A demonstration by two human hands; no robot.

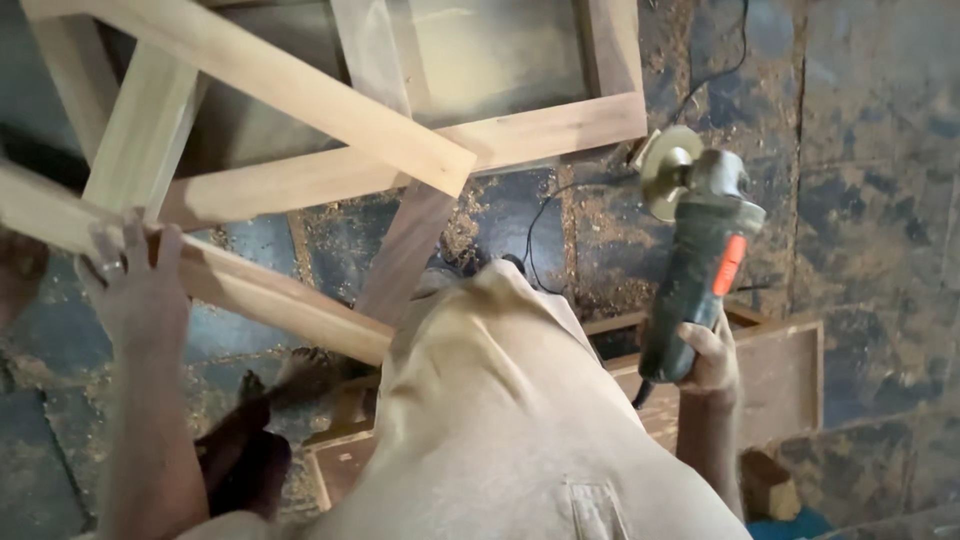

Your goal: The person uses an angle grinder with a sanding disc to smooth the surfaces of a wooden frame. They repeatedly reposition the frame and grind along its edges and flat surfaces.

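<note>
Sawdust-strewn dark floor (880,200), shallow wooden tray (790,380), black cable (545,215)

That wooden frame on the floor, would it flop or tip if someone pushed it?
Probably stiff: the wooden frame is made of thick crossed bars joined together. It looks fairly light for its size, being open slats. It may tip or slide when pushed, since the left hand grips one bar while the right hand holds the angle grinder.

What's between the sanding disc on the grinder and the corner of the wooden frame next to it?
In the head view, almost nothing: a narrow gap separates the grinder's disc from the wooden frame, showing only dark floor strewn with sawdust. The right hand holds the grinder off the wood.
</note>
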